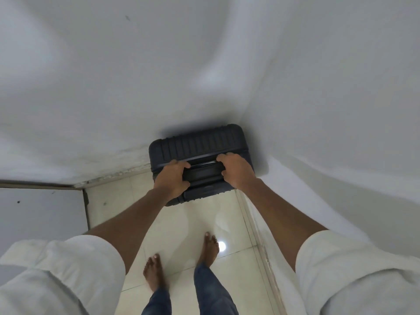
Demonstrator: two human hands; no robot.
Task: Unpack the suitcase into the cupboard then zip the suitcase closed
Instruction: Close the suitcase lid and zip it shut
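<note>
A dark navy hard-shell suitcase (200, 146) with a ribbed shell stands upright in the corner where two white walls meet, and I look down on its top. My left hand (173, 177) grips the left part of the top, fingers curled over the seam and the handle area. My right hand (236, 170) grips the right part in the same way. The suitcase looks closed. No cupboard is in view.
White walls (204, 64) hem the suitcase in behind and on the right. Glossy cream floor tiles (181, 228) lie under my bare feet (210, 246). A grey panel or door (41, 214) sits low on the left.
</note>
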